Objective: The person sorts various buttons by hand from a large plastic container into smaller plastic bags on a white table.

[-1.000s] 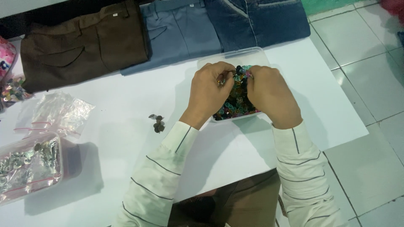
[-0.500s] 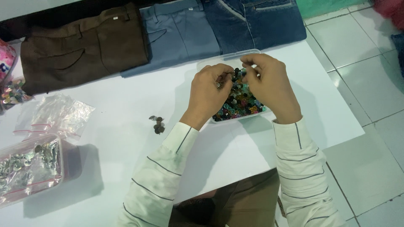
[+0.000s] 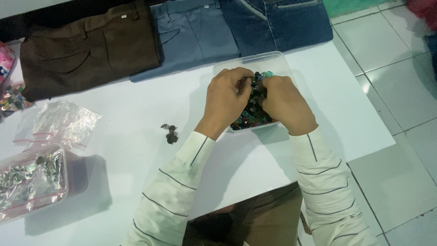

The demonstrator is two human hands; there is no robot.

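My left hand (image 3: 225,99) and my right hand (image 3: 284,102) are both over a clear plastic tub (image 3: 255,62) full of small coloured buttons (image 3: 249,116). The fingertips of both hands meet at the tub's middle, pinching among the buttons; what exactly sits between the fingers is hidden. Both arms wear white sleeves with thin dark stripes. A few dark metal buttons (image 3: 170,133) lie loose on the white table (image 3: 127,114), to the left of my left wrist.
Three folded trousers lie along the table's far edge: brown (image 3: 86,50), grey-blue (image 3: 191,34), dark blue denim (image 3: 277,23). A crumpled clear bag (image 3: 61,120) and a clear tub of silvery buttons (image 3: 29,180) sit at the left. Tiled floor (image 3: 396,114) lies right.
My right hand has come back down from the tub's far side to its middle, meeting my left hand's fingertips. The view has shifted slightly.
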